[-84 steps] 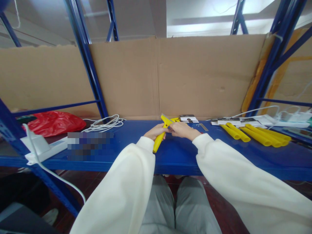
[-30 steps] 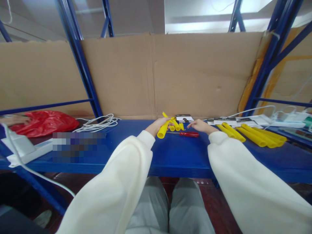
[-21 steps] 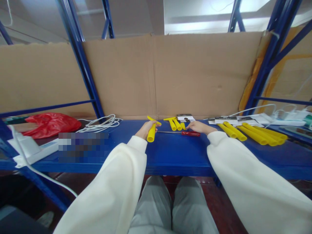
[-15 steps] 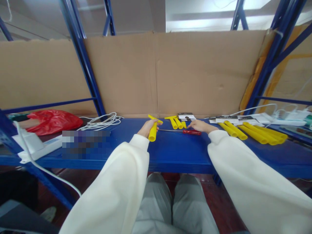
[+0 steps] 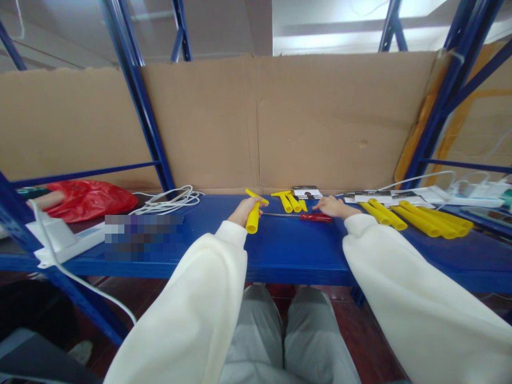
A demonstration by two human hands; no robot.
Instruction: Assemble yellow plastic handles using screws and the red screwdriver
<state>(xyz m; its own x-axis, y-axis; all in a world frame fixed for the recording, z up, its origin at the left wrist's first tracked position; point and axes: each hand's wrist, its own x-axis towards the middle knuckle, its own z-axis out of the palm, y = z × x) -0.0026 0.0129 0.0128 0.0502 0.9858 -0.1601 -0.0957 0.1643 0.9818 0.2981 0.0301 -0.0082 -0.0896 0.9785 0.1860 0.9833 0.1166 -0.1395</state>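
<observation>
The left hand [image 5: 240, 212] is closed around a yellow tool [image 5: 252, 217], its T-shaped head pointing away from the person and its round open end facing them, above the blue tabletop [image 5: 296, 248]. The right hand [image 5: 334, 207] has its fingers bent low just behind the red grip of a screwdriver [image 5: 316, 217], and whether they pinch anything I cannot tell. Beyond the screwdriver's shaft lie more yellow pieces [image 5: 295, 203] beside a black-and-white packet [image 5: 307, 192], while yellow tubes [image 5: 428, 220] lie farther right, near the white cards [image 5: 370, 197].
</observation>
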